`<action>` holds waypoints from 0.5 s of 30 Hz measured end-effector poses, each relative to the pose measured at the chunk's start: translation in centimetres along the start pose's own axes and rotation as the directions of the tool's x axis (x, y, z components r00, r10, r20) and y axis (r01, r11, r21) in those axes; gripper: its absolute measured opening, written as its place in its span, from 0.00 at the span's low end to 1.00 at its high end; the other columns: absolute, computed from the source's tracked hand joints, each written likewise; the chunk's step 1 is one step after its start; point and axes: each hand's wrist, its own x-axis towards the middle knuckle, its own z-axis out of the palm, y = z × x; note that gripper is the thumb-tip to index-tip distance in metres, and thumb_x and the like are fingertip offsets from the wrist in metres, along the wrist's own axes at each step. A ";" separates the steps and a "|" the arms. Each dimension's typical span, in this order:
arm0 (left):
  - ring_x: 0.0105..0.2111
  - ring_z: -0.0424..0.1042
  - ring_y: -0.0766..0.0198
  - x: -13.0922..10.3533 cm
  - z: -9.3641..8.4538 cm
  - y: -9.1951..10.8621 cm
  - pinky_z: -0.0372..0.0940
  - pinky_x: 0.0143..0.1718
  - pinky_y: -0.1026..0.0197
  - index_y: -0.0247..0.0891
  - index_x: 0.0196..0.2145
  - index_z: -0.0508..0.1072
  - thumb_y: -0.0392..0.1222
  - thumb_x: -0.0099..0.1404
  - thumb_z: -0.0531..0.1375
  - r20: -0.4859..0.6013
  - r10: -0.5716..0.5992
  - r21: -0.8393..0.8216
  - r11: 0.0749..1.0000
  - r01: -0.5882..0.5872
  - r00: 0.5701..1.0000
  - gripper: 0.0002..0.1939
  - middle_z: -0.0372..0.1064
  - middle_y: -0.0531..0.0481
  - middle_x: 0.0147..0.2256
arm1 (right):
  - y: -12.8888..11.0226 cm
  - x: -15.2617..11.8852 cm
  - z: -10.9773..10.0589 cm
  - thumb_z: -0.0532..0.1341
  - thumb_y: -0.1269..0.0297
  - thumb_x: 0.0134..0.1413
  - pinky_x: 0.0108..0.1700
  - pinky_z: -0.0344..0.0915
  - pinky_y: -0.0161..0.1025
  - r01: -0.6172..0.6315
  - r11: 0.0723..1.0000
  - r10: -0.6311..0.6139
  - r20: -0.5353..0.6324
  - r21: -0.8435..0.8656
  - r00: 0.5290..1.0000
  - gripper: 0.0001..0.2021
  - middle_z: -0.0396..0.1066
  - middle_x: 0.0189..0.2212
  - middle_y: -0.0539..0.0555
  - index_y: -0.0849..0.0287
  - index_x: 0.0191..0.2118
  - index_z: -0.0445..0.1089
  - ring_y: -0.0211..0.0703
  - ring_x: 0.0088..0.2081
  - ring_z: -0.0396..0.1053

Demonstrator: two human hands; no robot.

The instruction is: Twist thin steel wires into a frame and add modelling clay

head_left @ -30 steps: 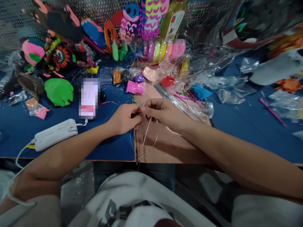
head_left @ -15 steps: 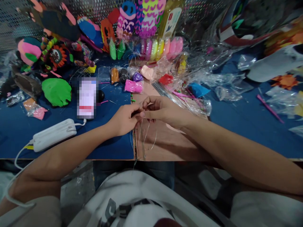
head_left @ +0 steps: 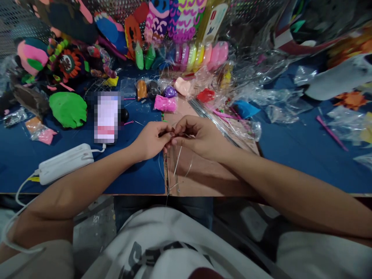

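Observation:
My left hand (head_left: pixel 151 140) and my right hand (head_left: pixel 201 136) meet over the brown cardboard (head_left: pixel 203 178), fingertips closed in a pinch close together. Between them is a thin wire (head_left: pixel 177 161), pale and silvery, with strands hanging down below the fingers. One strand curves to the right, and another trails past the table's front edge. My fingers hide the part they grip. Just beyond my right hand, a bundle of straight grey wires (head_left: pixel 200 109) lies slanting on the cardboard.
A phone (head_left: pixel 106 118) and a cabled white power bank (head_left: pixel 66 163) lie left, near a green clay piece (head_left: pixel 68 109). Behind the hands are clay packets, including a pink one (head_left: pixel 165 103) and a red one (head_left: pixel 205 95). A purple stick (head_left: pixel 331 133) lies right.
My fingers have shifted slightly at the pinch, and the right hand has turned a little. The hanging strands have swung, one now straighter. The whole view has moved slightly.

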 end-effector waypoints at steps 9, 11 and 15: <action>0.21 0.70 0.74 0.0 -0.1 -0.1 0.70 0.23 0.70 0.33 0.32 0.75 0.26 0.76 0.62 -0.018 0.011 -0.085 0.996 -0.013 1.000 0.12 0.71 0.56 0.25 | -0.3 0.2 -0.5 0.84 0.48 0.50 0.44 0.79 0.44 -0.039 0.994 0.037 0.029 0.100 0.999 0.23 0.83 0.37 0.53 0.55 0.40 0.77 0.45 0.38 0.81; 0.21 0.71 0.74 0.0 -0.1 -0.2 0.70 0.23 0.70 0.33 0.35 0.75 0.26 0.76 0.62 -0.032 0.003 -0.097 0.995 -0.006 0.999 0.10 0.73 0.55 0.26 | -0.5 0.3 -0.7 0.85 0.51 0.49 0.45 0.78 0.43 -0.068 0.989 0.062 0.052 0.132 0.997 0.23 0.83 0.38 0.54 0.56 0.42 0.77 0.45 0.39 0.81; 0.22 0.72 0.73 0.0 0.0 -0.1 0.70 0.23 0.69 0.33 0.43 0.76 0.25 0.76 0.62 -0.055 -0.028 -0.143 0.990 0.020 0.998 0.07 0.74 0.56 0.27 | -0.7 0.4 -1.0 0.86 0.55 0.48 0.46 0.77 0.42 -0.090 0.981 0.076 0.089 0.171 0.993 0.23 0.83 0.39 0.53 0.56 0.44 0.78 0.43 0.40 0.81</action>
